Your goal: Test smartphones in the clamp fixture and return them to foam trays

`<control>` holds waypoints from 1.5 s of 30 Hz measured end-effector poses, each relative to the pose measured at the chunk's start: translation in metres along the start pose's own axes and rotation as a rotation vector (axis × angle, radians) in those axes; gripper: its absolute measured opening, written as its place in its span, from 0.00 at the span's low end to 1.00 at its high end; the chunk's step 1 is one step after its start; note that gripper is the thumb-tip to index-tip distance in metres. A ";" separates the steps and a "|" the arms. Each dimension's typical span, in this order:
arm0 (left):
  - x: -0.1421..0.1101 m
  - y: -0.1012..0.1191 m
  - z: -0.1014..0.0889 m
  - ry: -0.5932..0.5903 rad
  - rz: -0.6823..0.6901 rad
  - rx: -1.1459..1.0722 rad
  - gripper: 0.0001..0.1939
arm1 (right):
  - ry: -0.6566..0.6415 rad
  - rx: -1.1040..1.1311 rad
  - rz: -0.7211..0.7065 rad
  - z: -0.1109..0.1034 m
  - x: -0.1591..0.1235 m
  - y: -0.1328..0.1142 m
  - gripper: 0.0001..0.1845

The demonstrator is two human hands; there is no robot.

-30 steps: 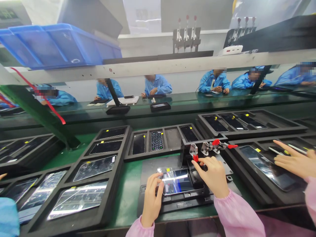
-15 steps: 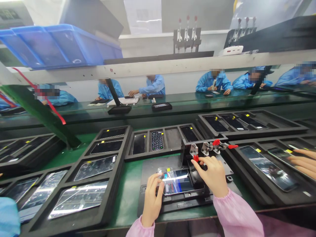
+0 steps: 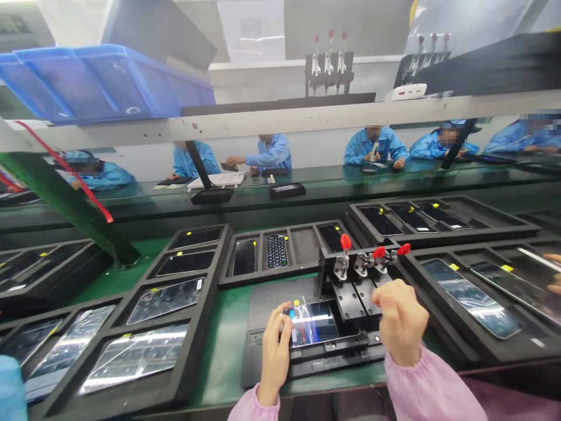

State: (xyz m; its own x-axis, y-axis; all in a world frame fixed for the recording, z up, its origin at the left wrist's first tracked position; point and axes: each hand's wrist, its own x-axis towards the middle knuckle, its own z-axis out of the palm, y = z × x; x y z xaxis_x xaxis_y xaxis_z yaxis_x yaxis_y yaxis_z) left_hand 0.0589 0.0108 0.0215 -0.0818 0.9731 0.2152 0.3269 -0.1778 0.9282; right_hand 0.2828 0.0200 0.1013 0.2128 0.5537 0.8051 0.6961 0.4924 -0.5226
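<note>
A smartphone (image 3: 313, 324) with a lit screen, clear film and a yellow tab lies in a black clamping fixture (image 3: 302, 368). My left hand (image 3: 275, 351) grips the phone's left end, thumb and fingers bent at its edge. Three toggle clamps rise at the fixture's back right. The left clamp's red-tipped lever (image 3: 346, 242) stands upright; the other two red tips (image 3: 378, 252) lean right. Black clamp plates (image 3: 350, 298) reach over the phone's right end. My right hand (image 3: 401, 321) is curled closed beside these plates, below the levers, with nothing visible in it.
Black foam trays (image 3: 209, 316) holding phones flank the fixture left and right. Behind it sits another tray with phones and a keypad-patterned screen (image 3: 277, 251). A co-worker's hand (image 3: 554, 275) shows at the right edge. Overhead, a shelf carries a blue bin (image 3: 87, 82).
My right hand has let go of the left clamp's lever and moved right. That lever has swung up to upright. The co-worker's hand at right has drawn back. My left hand stays at the phone.
</note>
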 end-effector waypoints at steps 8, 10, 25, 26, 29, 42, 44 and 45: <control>-0.002 -0.001 0.015 0.041 -0.030 -0.012 0.13 | 0.265 0.012 0.081 -0.032 0.025 -0.007 0.19; -0.002 0.002 0.019 0.032 -0.032 -0.019 0.14 | 0.273 0.014 0.106 -0.032 0.023 -0.006 0.19; 0.000 0.013 0.040 -0.009 0.017 0.001 0.14 | 0.123 -0.082 -0.051 -0.041 0.038 -0.001 0.11; 0.000 0.011 0.039 0.003 0.016 0.018 0.14 | 0.089 -0.110 -0.085 -0.037 0.044 -0.001 0.09; 0.000 0.009 0.036 0.022 0.029 0.064 0.14 | -0.014 -0.174 -0.169 -0.023 0.063 0.003 0.09; -0.006 0.017 0.033 -0.025 0.203 0.233 0.09 | -0.160 -0.505 -0.183 -0.011 -0.012 0.026 0.20; -0.005 0.016 0.034 -0.027 0.190 0.263 0.09 | -0.291 -0.618 -0.137 -0.008 -0.031 0.032 0.23; -0.005 0.015 0.035 -0.032 0.179 0.278 0.09 | -0.338 -0.652 -0.117 -0.006 -0.036 0.035 0.23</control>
State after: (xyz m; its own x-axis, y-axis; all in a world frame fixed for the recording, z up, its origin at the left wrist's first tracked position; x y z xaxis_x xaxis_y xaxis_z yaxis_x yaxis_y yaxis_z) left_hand 0.0969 0.0084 0.0243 0.0283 0.9348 0.3542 0.5783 -0.3043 0.7570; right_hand 0.3037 0.0130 0.0559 -0.0367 0.7502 0.6602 0.9894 0.1202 -0.0816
